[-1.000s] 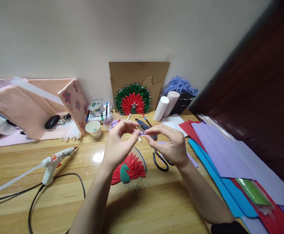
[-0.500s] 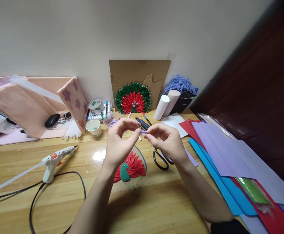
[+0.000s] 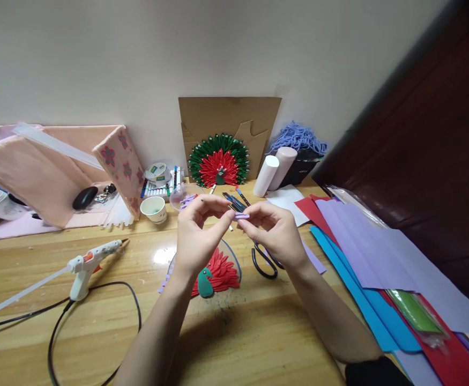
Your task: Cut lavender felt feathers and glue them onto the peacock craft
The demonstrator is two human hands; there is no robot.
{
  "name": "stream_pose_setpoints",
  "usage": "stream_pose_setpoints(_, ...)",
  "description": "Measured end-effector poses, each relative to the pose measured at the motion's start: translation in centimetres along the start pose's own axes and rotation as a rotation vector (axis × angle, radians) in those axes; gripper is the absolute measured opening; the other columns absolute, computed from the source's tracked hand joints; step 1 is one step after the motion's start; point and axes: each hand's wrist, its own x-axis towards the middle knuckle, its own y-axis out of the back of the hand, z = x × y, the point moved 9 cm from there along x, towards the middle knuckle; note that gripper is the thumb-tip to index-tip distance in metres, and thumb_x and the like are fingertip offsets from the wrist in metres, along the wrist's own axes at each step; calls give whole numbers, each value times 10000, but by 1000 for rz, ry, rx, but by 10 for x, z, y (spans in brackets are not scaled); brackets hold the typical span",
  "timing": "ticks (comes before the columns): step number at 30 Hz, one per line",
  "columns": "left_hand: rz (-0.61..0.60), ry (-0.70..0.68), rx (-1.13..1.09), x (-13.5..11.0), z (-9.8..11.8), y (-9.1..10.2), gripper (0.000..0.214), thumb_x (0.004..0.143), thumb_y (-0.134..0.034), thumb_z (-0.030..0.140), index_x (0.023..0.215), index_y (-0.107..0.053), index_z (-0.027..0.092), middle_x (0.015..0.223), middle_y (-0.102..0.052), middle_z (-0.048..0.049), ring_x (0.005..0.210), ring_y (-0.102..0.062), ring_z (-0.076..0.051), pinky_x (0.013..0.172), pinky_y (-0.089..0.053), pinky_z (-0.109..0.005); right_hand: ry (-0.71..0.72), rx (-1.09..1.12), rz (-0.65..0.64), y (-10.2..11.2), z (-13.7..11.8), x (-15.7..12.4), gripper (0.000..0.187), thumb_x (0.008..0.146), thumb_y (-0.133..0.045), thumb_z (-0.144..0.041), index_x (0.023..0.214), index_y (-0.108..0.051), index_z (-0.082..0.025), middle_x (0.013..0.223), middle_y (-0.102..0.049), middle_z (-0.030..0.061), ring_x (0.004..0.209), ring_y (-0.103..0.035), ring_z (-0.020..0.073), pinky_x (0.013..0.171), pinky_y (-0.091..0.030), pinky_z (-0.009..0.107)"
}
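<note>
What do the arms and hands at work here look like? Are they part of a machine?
No, they are a person's. The left hand and right hand are bare; no gloves, rings or wristbands show. Both forearms are uncovered. A black sleeve shows near the right elbow; no sleeve shows on the left.

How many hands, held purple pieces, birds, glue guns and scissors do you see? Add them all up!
Left hand and right hand: 2
Held purple piece: 1
Front bird and back bird: 2
Glue gun: 1
Scissors: 1 pair
Total: 7
</note>
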Motion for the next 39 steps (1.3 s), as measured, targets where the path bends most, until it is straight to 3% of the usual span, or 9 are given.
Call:
stream_pose_setpoints(4,3,63,-63,0,-5,-2,161,722,-684,214,850,-597,172,778,-643,-12,705,-627,-110,665,-537,-224,45,-36,26,2,-5,0,90,737,-671,-192,801,-611,-173,745,-664,0,672,-640,115,625,-550,237)
stream_pose_setpoints(9,30,80,-90,0,-8,-1,175,711,-694,201,852,-597,164,776,-646,-11,693,-628,-101,658,-543,-212,228,-158,124,12,-27,-4,217,726,-684,-145,931,-621,-183,878,-654,23,779,-644,137,717,-564,287)
stream_pose_setpoints(15,42,63,-67,0,-7,2,176,706,-698,201,847,-601,158,769,-652,-13,694,-631,-102,650,-536,-203,483,-409,125,11,-52,-12,191,746,-663,-101,888,-670,-227,835,-700,18,771,-651,156,711,-546,309)
stream_pose_setpoints(18,42,65,-66,0,-8,2,167,710,-695,203,843,-603,158,774,-658,-16,694,-636,-103,654,-538,-205,536,-454,105,9,-56,-14,205,760,-647,-104,910,-673,-241,844,-710,17,774,-660,163,703,-544,313)
stream_pose_setpoints(26,16,66,-92,1,-7,-1,154,718,-693,215,834,-607,161,780,-666,-11,703,-640,-100,673,-540,-205,482,-461,94,8,-52,-11,157,756,-641,-95,842,-656,-225,785,-682,5,725,-634,144,683,-517,294)
stream_pose_setpoints(32,33,104,-69,3,-10,2,177,787,-624,319,838,-620,150,725,-674,-23,636,-631,-99,619,-523,-210,452,-397,139,11,-49,-11,164,741,-651,-78,827,-650,-217,799,-674,5,770,-629,153,720,-508,309)
stream_pose_setpoints(39,-87,201,-25,1,-21,-8,215,781,-625,346,796,-637,132,733,-670,-35,645,-609,-97,609,-494,-198,351,-349,213,14,-41,-10,117,752,-651,-101,807,-657,-204,781,-657,9,728,-614,144,678,-500,291)
